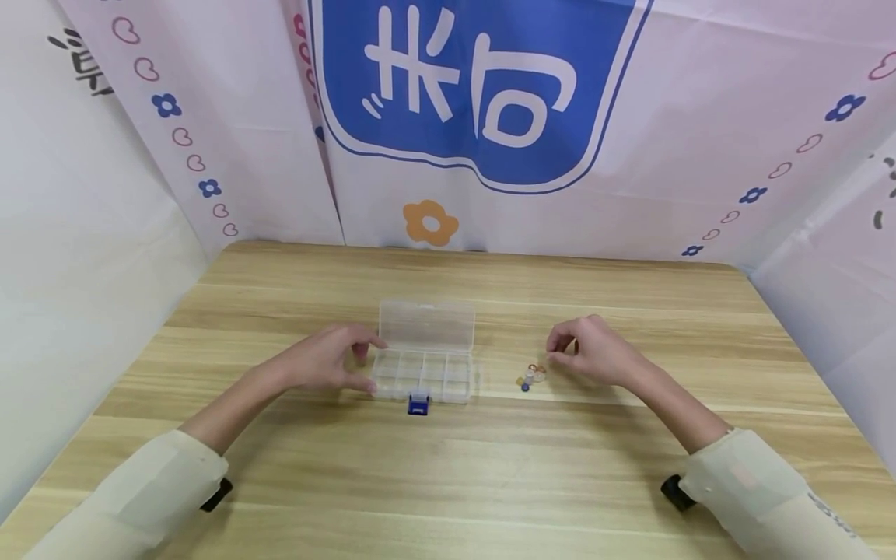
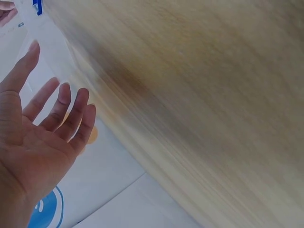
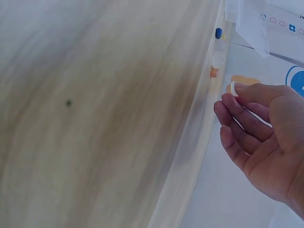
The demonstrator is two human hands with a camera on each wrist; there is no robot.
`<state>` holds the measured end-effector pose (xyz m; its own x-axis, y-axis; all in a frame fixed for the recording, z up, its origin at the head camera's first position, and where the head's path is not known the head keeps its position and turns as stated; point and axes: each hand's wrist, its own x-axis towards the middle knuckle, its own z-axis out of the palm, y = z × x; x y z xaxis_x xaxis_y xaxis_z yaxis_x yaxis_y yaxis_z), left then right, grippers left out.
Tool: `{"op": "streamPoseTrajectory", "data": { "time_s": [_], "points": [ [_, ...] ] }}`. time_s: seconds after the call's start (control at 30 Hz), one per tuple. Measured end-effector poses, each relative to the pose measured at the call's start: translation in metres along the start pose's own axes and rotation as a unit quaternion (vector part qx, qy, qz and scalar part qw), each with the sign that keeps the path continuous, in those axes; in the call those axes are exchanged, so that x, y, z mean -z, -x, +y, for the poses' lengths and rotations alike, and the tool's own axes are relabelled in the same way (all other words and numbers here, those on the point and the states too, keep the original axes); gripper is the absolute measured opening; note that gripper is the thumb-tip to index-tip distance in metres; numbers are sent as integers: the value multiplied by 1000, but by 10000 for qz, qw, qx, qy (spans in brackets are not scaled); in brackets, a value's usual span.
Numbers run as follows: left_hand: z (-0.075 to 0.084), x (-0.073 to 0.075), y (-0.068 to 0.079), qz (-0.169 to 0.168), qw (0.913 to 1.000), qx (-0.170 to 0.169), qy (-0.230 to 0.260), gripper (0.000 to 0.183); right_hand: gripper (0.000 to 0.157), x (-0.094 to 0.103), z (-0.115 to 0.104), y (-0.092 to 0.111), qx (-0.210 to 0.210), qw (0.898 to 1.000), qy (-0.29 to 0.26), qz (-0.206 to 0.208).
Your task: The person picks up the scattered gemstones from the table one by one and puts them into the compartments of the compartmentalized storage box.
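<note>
A clear plastic compartment box lies on the table, its see-through lid raised at the back and its blue latch at the front. At its left side is my left hand, thumb and fingers spread loosely, fingertips right at the edge; the left wrist view shows the palm holding nothing. Over the table to the right of the box, my right hand pinches a small white disc between thumb and forefinger. Close to its fingertips lies a small cluster of coloured pieces, among them blue, clear and orange ones.
The wood-grain table meets a white printed cloth backdrop at its far edge. More white cloth hangs on both sides. Dark bands sit at both sleeves.
</note>
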<state>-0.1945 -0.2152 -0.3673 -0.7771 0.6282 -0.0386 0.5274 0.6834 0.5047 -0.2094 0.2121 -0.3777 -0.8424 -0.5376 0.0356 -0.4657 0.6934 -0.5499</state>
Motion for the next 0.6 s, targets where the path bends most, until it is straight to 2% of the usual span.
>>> {"op": "streamPoseTrajectory", "data": {
  "time_s": [0.3,0.6],
  "points": [
    [0,-1,1,90,9999,-79,-72,60,7,-2,-2,-2,90,9999,-29,114],
    [-2,-3,0,153,9999,-32,62,60,6,-4,-9,-7,236,9991,-287,219]
  ]
}}
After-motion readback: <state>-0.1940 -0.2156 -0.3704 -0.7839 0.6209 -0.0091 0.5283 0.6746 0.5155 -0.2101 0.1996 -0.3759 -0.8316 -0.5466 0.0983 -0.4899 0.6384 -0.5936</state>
